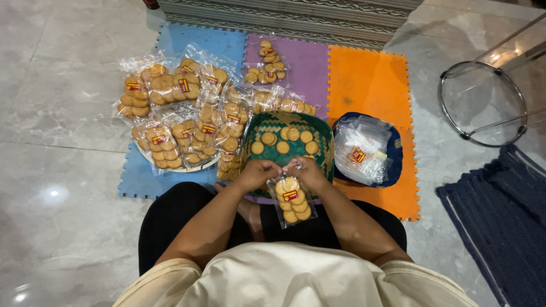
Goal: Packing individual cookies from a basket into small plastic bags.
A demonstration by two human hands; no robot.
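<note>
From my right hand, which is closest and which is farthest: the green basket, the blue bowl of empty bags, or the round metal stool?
From the right hand:
1. Green basket, just ahead of the hand, with loose cookies inside.
2. Blue bowl of empty bags, to the right on the orange mat.
3. Metal stool, far right on the floor.

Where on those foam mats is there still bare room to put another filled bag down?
The orange mat is bare above the blue bowl of empty bags. The purple mat has a strip free right of the lone cookie bag. The blue mat is crowded with the pile of filled bags. Both hands hold a bag by the basket.
</note>
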